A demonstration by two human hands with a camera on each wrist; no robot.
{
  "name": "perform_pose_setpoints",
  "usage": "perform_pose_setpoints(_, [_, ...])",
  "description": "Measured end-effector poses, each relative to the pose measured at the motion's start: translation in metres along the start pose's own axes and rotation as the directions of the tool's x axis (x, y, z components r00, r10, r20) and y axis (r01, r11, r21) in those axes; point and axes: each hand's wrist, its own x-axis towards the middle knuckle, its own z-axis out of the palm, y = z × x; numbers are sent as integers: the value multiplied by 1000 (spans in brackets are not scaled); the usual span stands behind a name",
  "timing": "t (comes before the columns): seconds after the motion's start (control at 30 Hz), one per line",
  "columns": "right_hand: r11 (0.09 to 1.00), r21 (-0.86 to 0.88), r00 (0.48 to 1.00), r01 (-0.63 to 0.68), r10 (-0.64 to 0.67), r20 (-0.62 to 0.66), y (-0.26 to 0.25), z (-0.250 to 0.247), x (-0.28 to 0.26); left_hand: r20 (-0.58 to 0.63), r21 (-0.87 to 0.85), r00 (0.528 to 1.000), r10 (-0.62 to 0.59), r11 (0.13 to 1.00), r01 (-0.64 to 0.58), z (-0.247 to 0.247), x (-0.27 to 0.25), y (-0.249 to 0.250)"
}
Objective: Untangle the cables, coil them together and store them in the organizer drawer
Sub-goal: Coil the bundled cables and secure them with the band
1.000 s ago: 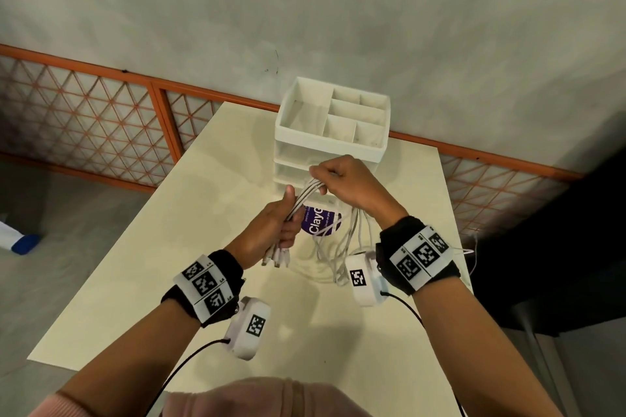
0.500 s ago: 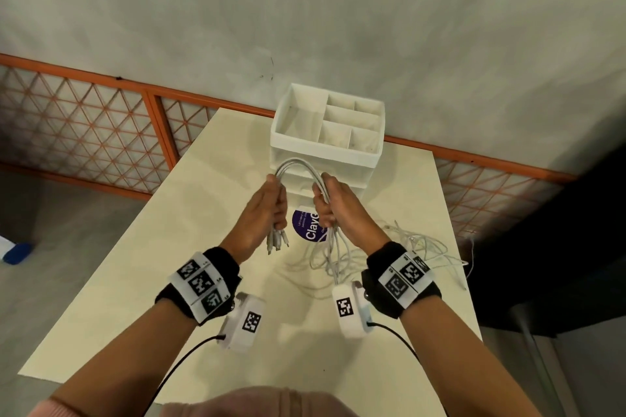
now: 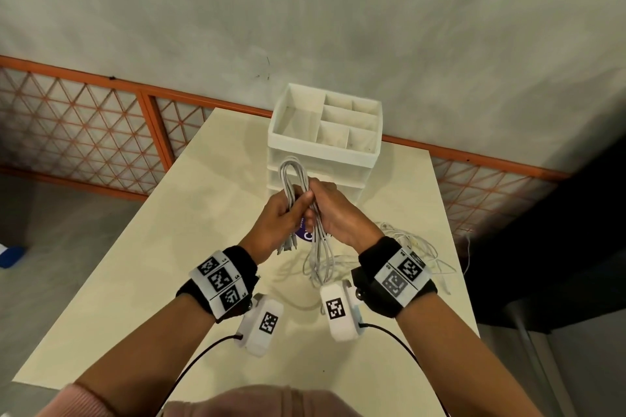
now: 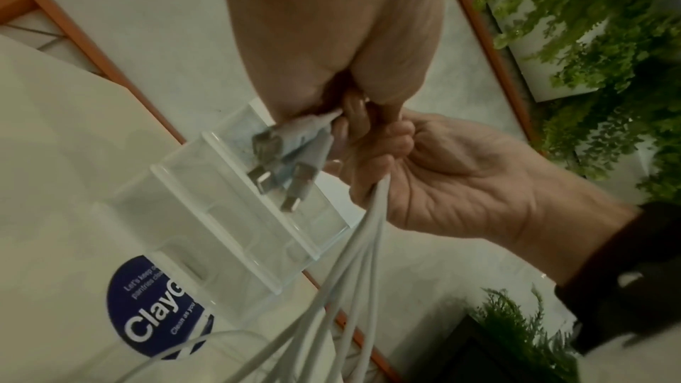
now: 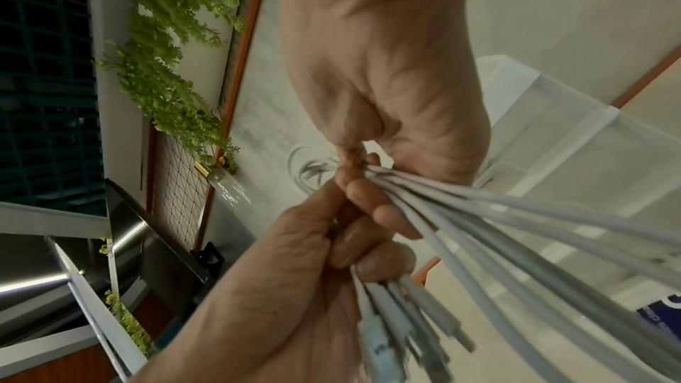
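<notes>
Where the hands meet: left hand (image 3: 276, 218) and right hand (image 3: 333, 213), fingers curled tight on the white cables (image 3: 294, 179), above the table (image 3: 142, 264) before the organizer (image 3: 323, 139).
Head view only: folded loop standing over the fists; loose cable (image 3: 413, 244) on the table at right.
Left wrist view only: metal plugs (image 4: 280, 174) hanging below the fist.
Nearby: purple sticker (image 4: 154, 310), partly covered by strands.

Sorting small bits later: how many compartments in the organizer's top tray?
6 in the tray: one large left, two small back right, one wide mid-right, two front right. None hidden.
</notes>
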Motion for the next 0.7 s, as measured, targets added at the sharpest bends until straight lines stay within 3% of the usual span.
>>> perform_pose_setpoints(0.07, [997,-74,1000,14,-14,9,2,1,-1,-48,-6,999,8,1000,-8,-2,3,2])
perform_pose_setpoints(0.2, [945,-327,994,5,32,107,15,-7,-12,-301,76,951,76,996,-55,-30,18,8])
perform_pose_setpoints(0.33, [864,-471,984,177,-163,72,24,-14,-11,-427,123,904,37,992,18,-54,27,4])
perform_pose_setpoints(0.43, [837,-480,965,263,-215,153,20,-5,-13,-452,39,891,-33,998,56,-52,30,-5])
perform_pose_setpoints(0.57, [909,-390,927,147,10,374,30,6,-25,-475,-129,877,-73,992,13,-51,34,-3])
perform_pose_setpoints(0.7, [917,-387,866,94,116,486,47,-6,-28,-497,-317,859,-124,947,-46,-59,36,3])
